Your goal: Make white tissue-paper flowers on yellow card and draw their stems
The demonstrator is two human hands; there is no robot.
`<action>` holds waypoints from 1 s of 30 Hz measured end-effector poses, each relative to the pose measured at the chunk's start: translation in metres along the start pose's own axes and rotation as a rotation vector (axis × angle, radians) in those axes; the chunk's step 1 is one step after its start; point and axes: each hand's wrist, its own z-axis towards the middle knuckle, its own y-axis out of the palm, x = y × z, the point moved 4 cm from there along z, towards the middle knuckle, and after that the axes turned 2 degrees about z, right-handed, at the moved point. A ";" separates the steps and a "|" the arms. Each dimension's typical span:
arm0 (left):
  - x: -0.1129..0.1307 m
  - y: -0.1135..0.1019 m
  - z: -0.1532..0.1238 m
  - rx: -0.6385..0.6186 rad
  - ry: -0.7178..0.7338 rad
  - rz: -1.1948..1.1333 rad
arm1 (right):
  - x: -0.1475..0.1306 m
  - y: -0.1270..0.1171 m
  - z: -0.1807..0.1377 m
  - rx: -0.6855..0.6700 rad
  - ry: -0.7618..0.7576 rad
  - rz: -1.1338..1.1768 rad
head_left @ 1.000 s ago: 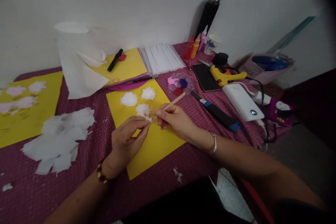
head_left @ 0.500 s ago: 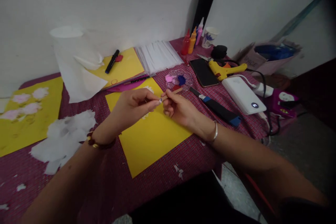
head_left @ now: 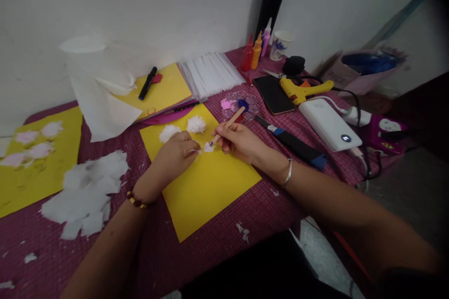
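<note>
My right hand [head_left: 238,140] pinches a wooden craft stick [head_left: 234,117], held tilted with its lower tip down at a small white tissue piece [head_left: 208,148]. That tip and the piece carry a bluish-purple mark. The piece lies on a yellow sheet of paper [head_left: 206,191]. Close by on the left, my left hand [head_left: 175,155] is closed, with a thin bit of white tissue [head_left: 195,151] showing at its fingertips. Behind the hands, two fluffy white tissue tufts [head_left: 196,124] rest on the sheet, one partly behind my left hand.
A clear palette [head_left: 250,111] with pink, blue and red paint sits behind my right hand. Beyond it are a box cutter [head_left: 298,145], a phone [head_left: 273,95], a yellow glue gun [head_left: 304,91] and a white power bank [head_left: 329,124]. White tissue pieces [head_left: 87,191] lie left.
My hands have moved apart from their pinch together. My left hand has gone lower left; the stick now points down at the tissue piece on the yellow sheet, and both tufts show.
</note>
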 end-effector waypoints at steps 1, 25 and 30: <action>-0.001 0.000 0.001 0.016 -0.041 -0.011 | 0.000 0.000 0.000 0.002 -0.018 -0.034; -0.034 0.014 -0.005 0.048 -0.478 -0.486 | 0.006 0.023 -0.012 -0.148 -0.354 -0.846; -0.031 0.013 -0.005 0.055 -0.462 -0.502 | 0.007 0.023 -0.015 -0.112 -0.383 -0.880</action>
